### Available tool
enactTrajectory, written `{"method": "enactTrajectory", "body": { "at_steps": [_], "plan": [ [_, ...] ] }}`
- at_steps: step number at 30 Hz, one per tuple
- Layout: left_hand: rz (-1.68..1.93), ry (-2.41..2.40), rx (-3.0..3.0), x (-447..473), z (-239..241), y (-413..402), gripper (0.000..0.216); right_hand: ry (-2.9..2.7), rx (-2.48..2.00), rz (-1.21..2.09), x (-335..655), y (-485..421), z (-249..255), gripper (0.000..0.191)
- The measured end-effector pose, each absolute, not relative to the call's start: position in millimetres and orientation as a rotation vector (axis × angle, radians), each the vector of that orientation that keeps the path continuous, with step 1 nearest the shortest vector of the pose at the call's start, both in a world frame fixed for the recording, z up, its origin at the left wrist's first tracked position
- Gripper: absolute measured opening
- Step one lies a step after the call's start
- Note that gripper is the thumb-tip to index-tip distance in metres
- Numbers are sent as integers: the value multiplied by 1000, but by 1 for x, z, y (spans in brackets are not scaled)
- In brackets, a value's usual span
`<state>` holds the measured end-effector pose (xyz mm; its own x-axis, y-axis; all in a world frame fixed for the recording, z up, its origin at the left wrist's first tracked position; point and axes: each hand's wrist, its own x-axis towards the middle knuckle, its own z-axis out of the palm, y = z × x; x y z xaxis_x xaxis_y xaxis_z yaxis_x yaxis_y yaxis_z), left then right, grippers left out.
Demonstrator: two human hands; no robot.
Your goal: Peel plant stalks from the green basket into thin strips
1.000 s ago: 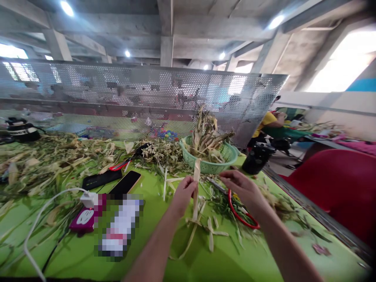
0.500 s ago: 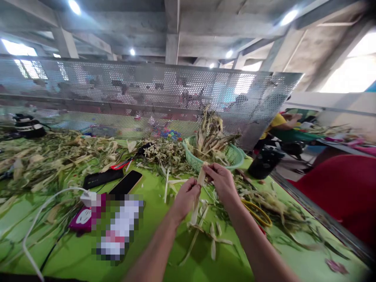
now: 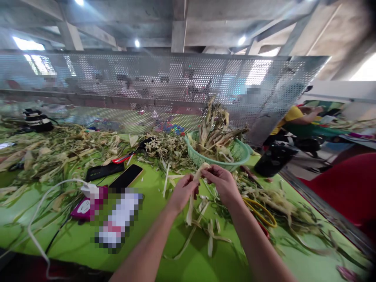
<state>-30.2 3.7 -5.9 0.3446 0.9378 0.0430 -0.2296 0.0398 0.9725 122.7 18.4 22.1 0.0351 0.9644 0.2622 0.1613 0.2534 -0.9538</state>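
Between my two hands is a pale strip of dried corn husk (image 3: 190, 210), its lower end hanging toward the green table. My left hand (image 3: 183, 192) pinches it partway along, thumb on top. With closed fingertips, my right hand (image 3: 220, 181) grips the upper end, which bends over toward the right. Below my hands lie several loose husk pieces (image 3: 210, 239). Just beyond them stands a green plastic basket (image 3: 202, 158) holding a bundle of dried husks (image 3: 214, 129).
Phones (image 3: 127, 177) and a purple power bank (image 3: 84, 207) with a white cable lie left. Husk heaps (image 3: 73, 150) cover the far left. Yellow-handled scissors (image 3: 263, 211) and a black cup (image 3: 274, 158) are right. A perforated metal screen (image 3: 141, 94) stands behind; a person in yellow (image 3: 293, 115) sits beyond.
The strip's upper end, fairly straight before, now curls over toward my right hand. Both hands keep hold of it. The whole view has shifted slightly.
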Motion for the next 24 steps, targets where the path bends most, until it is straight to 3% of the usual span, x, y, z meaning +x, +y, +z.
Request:
{"method": "enactTrajectory", "body": {
  "at_steps": [4, 10, 17, 20, 24],
  "plan": [
    [1088, 781, 1217, -31, -5, 5, 34, -1567, -1204, 840, 119, 17, 18, 30],
    [1116, 841, 1263, -34, -9, 8, 37, -1820, -1421, 366, 121, 13, 23, 25],
    [1140, 864, 1130, -36, -12, 10, 35, -1707, -1491, 60, 138, 14, 31, 20],
    [1173, 906, 1053, -37, -13, 13, 34, -1570, -1446, 66, 147, 16, 32, 20],
    [1266, 928, 967, -40, -14, 18, 30, -1253, -1217, 448, 159, 15, 40, 21]
  ]
}}
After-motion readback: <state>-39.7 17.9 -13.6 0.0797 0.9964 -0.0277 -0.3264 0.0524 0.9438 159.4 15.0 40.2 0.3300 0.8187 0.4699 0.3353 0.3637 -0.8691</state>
